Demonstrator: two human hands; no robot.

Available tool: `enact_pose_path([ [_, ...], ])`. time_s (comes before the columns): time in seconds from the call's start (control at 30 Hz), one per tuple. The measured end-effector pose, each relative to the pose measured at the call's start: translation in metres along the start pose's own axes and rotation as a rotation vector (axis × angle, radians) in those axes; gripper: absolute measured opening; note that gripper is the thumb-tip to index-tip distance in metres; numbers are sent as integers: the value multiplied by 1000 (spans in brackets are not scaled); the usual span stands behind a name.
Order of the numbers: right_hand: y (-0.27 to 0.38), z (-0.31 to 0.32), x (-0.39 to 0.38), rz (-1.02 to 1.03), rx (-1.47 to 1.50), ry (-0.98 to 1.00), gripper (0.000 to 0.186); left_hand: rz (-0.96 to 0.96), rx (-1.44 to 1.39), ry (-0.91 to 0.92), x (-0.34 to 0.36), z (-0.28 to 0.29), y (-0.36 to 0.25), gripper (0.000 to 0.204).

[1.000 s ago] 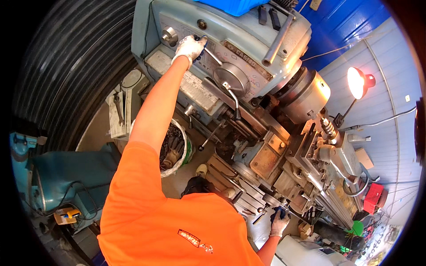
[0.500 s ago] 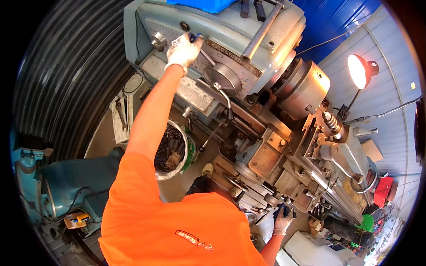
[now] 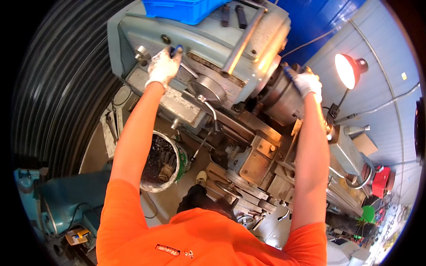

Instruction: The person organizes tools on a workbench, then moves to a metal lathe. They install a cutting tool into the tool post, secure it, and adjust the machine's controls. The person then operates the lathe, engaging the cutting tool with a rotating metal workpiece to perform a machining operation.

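Observation:
A lathe's grey-green headstock (image 3: 204, 40) stands before me. My left hand (image 3: 163, 66), in a white glove with blue fingertips, is closed around the end of a speed lever that runs from a round metal hub (image 3: 207, 88). My right hand (image 3: 306, 82), gloved likewise, is up at the large round chuck (image 3: 282, 99). Its fingers are apart and lie over the chuck's upper side; some fingertips are hard to make out. Below the chuck is the carriage with its brown-stained cover plate (image 3: 256, 160). My right forearm hides part of the tailstock side.
A lit lamp (image 3: 348, 71) stands right of the chuck. A blue bin (image 3: 182, 9) sits on the headstock. Down left, a bucket (image 3: 148, 188) holds dark chips and gloves. A teal machine (image 3: 66, 195) is at far left, and a handwheel (image 3: 228, 189) projects near my legs.
My right hand has come up from the controls at the lower right to the chuck. My left hand stays at the lever. The view has shifted, so the machine sits further left.

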State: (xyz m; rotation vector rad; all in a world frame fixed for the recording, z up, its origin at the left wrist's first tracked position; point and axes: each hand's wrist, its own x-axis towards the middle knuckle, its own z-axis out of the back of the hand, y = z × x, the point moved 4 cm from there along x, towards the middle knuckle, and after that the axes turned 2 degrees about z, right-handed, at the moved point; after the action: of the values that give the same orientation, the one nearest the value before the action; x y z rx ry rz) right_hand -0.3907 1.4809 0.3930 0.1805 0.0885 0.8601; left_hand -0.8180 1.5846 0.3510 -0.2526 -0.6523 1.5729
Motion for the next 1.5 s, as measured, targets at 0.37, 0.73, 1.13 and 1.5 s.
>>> enact_pose_path([
  [0.37, -17, -18, 16, -77, 11, -157, 81, -38, -49, 107, -10, 5, -8, 61],
  [0.73, -13, -48, -88, 23, -166, -583, 86, -129, -20, 72, -14, 6, -25, 48],
  [1.13, -47, -20, 90, 118, 298, 336, 66, -55, -56, 180, -9, 8, -20, 56],
  [1.5, -77, -31, 110, 29, 222, 196, 76, -36, -74, 213, -11, 11, -24, 59],
])
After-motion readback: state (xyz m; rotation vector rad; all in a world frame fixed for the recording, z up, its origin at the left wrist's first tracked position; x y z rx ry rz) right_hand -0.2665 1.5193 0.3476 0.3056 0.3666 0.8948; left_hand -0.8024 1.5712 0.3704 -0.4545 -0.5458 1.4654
